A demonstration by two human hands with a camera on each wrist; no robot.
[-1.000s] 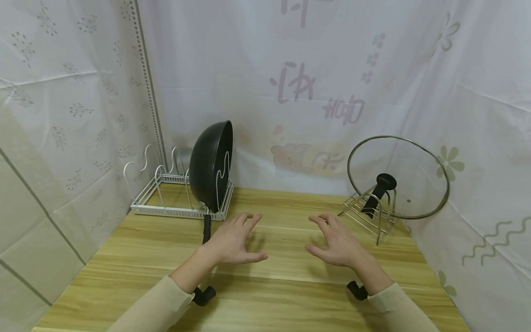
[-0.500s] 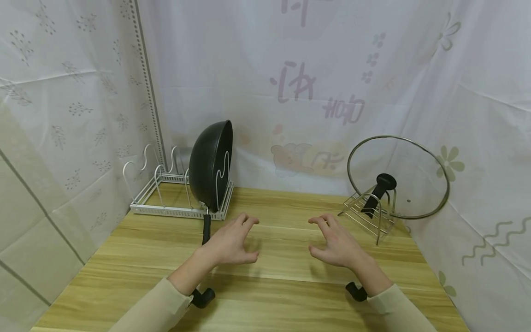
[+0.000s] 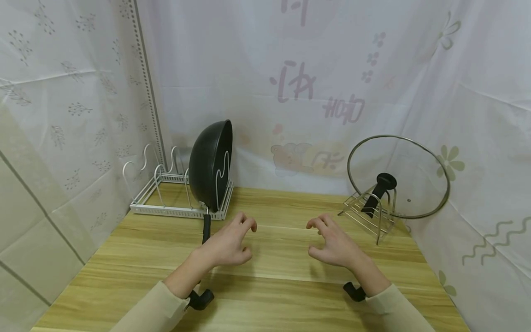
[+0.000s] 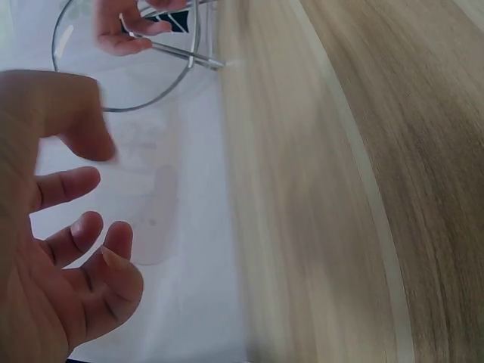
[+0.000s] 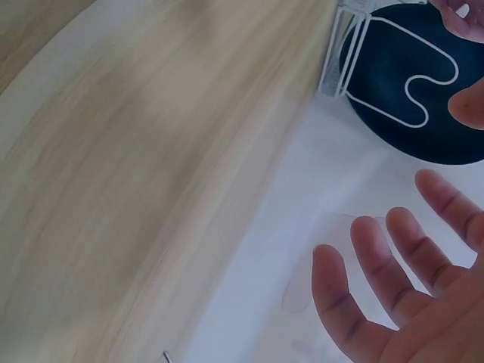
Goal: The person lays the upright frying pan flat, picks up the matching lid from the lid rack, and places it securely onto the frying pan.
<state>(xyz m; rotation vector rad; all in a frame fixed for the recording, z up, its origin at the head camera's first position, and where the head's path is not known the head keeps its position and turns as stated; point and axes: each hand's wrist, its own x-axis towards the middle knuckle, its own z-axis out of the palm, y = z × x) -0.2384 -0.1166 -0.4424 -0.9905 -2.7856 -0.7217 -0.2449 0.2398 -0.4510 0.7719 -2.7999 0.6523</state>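
Observation:
My left hand [image 3: 228,242] is held over the table in front of the wok, its fingers loosely bent and nothing in it. To its right my right hand [image 3: 338,242] hovers with bent, spread fingers, also holding nothing. A black wok [image 3: 205,166] stands on edge in a white wire pan rack [image 3: 166,210] at the back left; its black handle [image 3: 207,226] points toward me, partly behind the left hand. At the back right, a clear glass lid [image 3: 419,180] with a steel rim and black knob handle [image 3: 386,181] leans in a small metal wire stand [image 3: 379,223].
The wood-grain table [image 3: 282,304] runs beneath both hands. A printed white curtain [image 3: 257,55] hangs behind and along both sides. Black curved pieces [image 3: 202,299] sit at the wrists, by the sleeve cuffs. Beige tiles [image 3: 33,221] show at the left.
The left hand's fingers and thumb have curled in and drawn slightly left. The right hand's fingers have bent a little more. Wok, rack, lid and stand stay in place.

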